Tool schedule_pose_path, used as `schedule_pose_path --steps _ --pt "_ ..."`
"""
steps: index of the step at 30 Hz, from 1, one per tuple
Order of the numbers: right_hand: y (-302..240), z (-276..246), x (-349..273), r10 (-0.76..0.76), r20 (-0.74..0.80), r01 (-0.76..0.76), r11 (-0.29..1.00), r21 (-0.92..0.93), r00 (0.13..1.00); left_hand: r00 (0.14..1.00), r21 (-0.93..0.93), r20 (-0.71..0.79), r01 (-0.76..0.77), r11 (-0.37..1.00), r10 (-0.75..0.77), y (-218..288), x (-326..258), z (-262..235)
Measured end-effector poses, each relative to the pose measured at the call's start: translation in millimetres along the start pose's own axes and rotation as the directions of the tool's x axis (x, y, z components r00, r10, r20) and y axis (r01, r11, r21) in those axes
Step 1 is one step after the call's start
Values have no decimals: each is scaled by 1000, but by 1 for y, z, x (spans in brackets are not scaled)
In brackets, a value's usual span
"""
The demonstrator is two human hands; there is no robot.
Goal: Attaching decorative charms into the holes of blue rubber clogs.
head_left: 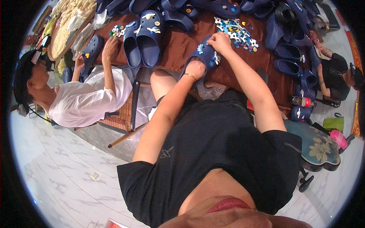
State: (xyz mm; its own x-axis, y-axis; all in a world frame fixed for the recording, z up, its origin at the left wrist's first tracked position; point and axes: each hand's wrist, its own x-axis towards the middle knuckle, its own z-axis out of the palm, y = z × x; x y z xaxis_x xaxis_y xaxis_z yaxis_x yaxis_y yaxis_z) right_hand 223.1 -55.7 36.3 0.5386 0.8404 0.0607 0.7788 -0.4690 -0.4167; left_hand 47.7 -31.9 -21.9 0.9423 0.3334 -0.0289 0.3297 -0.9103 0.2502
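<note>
- The worktop (178,49), draped in a brown cloth, fills the upper middle of the frame and carries many dark blue foam clogs — a finished pair (142,40) with small charms sits at upper centre-left.
- The dark blue foam clog (203,57) being worked on lies at the near edge of the worktop, upper centre, toe pointing up the frame. It looks light and springy, stiff enough to keep its shape yet yielding under a thumb; the matt foam should not slip. A sound hold is likely around the heel opening or the side wall, away from the decorated top.
- The left hand (195,69) is closed into the clog's heel end, bracing it from below.
- The right hand (220,41) is curled over the toe, fingertips pinched down on the top — whether a charm is between them I cannot tell.
- The pile of small blue and white plastic charms (237,32) lies just beside the right hand, upper centre-right. These look tiny, hard and easily scattered, best pinched singly by the edges.
</note>
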Motion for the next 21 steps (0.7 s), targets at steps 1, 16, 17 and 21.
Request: schedule_pose_path --steps 1,16,17,21 --pt "-6 1 -2 -5 4 5 1000 0 1000 1000 -14 -25 0 1000 -1 -1 -1 2" --pt "-31 -4 -3 497 289 -525 851 24 818 998 -74 -58 -21 997 17 -1 -3 1" --pt "-31 -3 -4 488 279 -519 853 47 827 993 -89 -114 -38 995 27 -1 -2 2" --pt "-17 13 7 523 147 -529 848 8 840 982 -50 -179 -74 996 64 1 2 2"
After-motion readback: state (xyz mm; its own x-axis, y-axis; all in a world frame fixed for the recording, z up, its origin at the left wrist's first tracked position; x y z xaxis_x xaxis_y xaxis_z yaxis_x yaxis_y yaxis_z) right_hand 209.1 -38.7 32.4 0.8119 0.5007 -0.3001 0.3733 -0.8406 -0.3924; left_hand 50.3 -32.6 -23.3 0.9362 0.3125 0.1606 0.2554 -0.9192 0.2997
